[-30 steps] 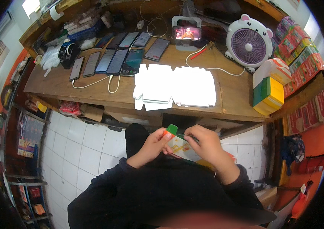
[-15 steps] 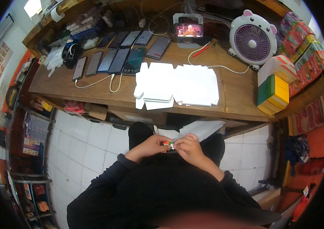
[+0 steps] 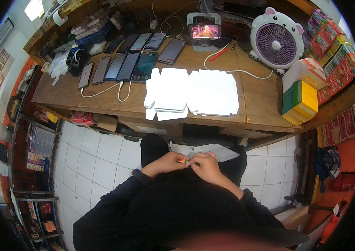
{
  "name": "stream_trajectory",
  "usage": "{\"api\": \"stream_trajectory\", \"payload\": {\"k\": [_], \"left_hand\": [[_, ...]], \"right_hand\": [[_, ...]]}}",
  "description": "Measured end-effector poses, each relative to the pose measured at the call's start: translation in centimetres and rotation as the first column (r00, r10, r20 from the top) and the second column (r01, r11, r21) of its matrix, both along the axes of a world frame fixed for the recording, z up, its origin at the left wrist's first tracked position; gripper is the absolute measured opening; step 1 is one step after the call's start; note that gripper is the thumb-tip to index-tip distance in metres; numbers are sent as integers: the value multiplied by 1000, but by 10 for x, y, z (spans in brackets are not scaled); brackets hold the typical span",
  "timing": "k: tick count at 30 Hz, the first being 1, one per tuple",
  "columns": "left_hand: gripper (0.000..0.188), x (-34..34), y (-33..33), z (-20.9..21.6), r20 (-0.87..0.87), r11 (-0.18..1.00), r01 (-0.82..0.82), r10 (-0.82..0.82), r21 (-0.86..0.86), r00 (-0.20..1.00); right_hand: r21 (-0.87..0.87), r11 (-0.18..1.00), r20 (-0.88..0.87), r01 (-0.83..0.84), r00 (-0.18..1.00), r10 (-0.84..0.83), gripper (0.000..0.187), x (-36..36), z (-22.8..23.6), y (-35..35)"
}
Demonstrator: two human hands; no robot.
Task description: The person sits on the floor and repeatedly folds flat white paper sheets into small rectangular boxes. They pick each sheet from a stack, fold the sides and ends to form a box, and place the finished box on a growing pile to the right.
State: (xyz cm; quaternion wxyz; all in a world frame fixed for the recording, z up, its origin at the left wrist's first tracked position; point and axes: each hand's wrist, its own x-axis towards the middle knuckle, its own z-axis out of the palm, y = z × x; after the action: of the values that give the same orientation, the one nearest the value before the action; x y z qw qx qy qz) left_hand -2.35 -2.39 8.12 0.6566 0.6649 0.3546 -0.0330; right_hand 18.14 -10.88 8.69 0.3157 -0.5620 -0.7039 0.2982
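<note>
Over my lap, my left hand (image 3: 168, 162) is closed, pinching a small orange, green and white object (image 3: 183, 161) whose kind I cannot make out. My right hand (image 3: 206, 165) is closed too, its thumb and fingertips meeting the other end of that object. Just beyond both hands, a white card sheet (image 3: 219, 152) lies across my knees, partly covered by the right fingers. On the desk (image 3: 265, 96) in front are two side-by-side stacks of flat white die-cut card blanks, the left stack (image 3: 171, 90) and the right stack (image 3: 213, 94).
Several phones (image 3: 127, 67) lie at the desk's left, some with white cables. Behind stands a lit phone on a stand (image 3: 204, 32), with a red pen (image 3: 218, 54) nearby. A bear-shaped fan (image 3: 275, 45), a yellow-green box (image 3: 299, 102) and colourful packets (image 3: 332, 50) fill the right.
The white sheet on my lap has dropped lower and lies flatter. My hands have come slightly closer together around the small object. The view has shifted a little.
</note>
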Motion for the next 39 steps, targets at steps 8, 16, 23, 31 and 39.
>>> {"api": "stream_trajectory", "payload": {"k": [8,16,23,31,39], "left_hand": [[35,0,0,-14,89,971,-112,133,-210,987],[37,-5,1,-25,166,938,-74,136,-338,977],[37,-2,-1,-32,164,971,-27,67,-239,984],[19,3,-6,-46,167,970,-122,158,-209,973],[30,-20,12,-47,-223,630,338,-256,700,940]], "right_hand": [[94,995,-67,-29,997,36,4,0,-10,2],[125,989,-97,-74,992,87,3,3,-20,-2],[4,1000,-76,-11,997,11,2,-1,-30,-3],[-184,982,-285,48,953,-100,19,-5,-41,6],[-201,978,-372,52,920,-125,19,10,-53,40]]}}
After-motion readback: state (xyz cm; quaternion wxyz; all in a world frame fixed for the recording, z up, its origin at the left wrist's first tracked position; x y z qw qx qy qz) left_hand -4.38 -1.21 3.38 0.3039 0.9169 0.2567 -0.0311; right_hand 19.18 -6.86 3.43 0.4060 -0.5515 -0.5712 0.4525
